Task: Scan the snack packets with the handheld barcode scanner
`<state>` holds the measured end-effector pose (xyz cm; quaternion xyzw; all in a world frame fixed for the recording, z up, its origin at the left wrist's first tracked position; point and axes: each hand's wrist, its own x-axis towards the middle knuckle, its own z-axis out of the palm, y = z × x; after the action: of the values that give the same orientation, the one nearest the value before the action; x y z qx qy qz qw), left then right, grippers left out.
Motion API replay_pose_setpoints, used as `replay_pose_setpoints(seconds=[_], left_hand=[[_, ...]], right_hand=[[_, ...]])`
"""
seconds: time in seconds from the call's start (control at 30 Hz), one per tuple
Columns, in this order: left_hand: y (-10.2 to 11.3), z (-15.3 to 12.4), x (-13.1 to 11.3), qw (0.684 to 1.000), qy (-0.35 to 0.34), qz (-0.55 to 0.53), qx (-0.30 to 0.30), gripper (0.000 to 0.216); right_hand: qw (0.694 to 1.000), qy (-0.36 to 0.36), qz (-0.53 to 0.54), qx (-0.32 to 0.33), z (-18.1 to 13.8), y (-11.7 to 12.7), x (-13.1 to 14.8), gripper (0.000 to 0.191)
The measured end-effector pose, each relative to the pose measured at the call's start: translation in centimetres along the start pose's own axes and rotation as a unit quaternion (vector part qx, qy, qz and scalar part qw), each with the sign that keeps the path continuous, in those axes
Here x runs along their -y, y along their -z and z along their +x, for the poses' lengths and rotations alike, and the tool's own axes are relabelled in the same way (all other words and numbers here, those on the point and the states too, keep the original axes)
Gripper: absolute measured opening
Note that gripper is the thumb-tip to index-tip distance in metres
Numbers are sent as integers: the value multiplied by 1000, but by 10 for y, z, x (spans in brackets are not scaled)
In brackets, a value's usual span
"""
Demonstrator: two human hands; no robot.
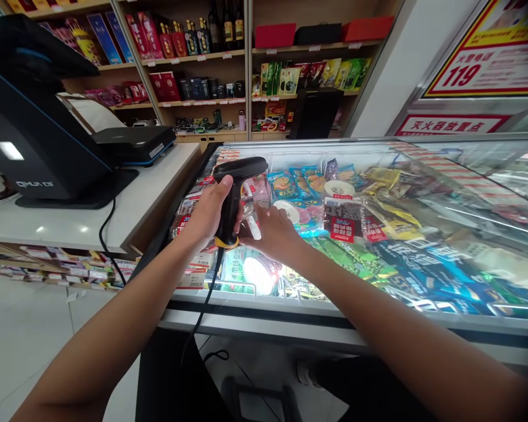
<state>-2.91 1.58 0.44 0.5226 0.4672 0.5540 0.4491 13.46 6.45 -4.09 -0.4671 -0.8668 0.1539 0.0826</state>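
My left hand (207,212) is wrapped round the handle of a black barcode scanner (241,169), whose yellow-trimmed base and black cable hang below. The scanner is upright over the glass top of a lit chest freezer (264,321). Just right of the handle, my right hand (273,231) has its thumb and fingers around a clear plastic packet (254,227) with a white patch. The hand and the scanner hide much of that packet. Beneath the glass lie blue snack bags (286,186), a dark packet with a red label (343,218) and green bags (347,258).
A white counter (70,225) on the left bears a black checkout terminal (61,135) and a flat black scale (134,143). Shelves (193,58) of boxes and bottles stand behind the freezer. The scanner cable (202,310) drapes over the freezer's front edge.
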Motion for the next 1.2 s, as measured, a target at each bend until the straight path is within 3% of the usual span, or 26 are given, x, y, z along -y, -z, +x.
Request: replay_pose_setpoints(seconds=[0.07,0.23,0.37,0.47,0.57,0.67,0.73,0.83,0.9,0.97,1.1,1.2], left_hand=[[0,0,0,1000,-2,1,-1,67],[0,-1,0,1000,1,8,2,69],[0,-1,0,1000,2,16,-12,70],[0,-1,0,1000,7,11,-16,68],[1,-1,0,1000,21,0,-8,66],[1,-1,1,1000,24,-11,1,64],[1,0,1,1000,23,-14,2,64],[0,0,1,1000,24,-17,-1,67],[-1,0,1,999,28,-20,-3,69],[-1,0,1,999,34,-23,-1,70],[1,1,1,998,40,-48,16,71],[2,2,-1,997,43,-62,16,71]], right_hand=[[1000,22,15,1,3,1,-8,111],[986,120,89,74,5,12,-30,123],[976,190,67,85,0,18,-41,129],[963,261,12,63,-3,22,-41,106],[949,309,-52,33,-7,31,-34,62],[945,303,-114,41,-10,39,-29,23],[950,288,-109,43,-10,39,-32,24],[965,255,-34,42,-5,30,-44,73],[970,238,-2,48,0,23,-51,91],[968,247,7,41,4,19,-53,85],[949,312,-41,37,6,23,-40,35],[938,327,-113,18,5,27,-32,32]])
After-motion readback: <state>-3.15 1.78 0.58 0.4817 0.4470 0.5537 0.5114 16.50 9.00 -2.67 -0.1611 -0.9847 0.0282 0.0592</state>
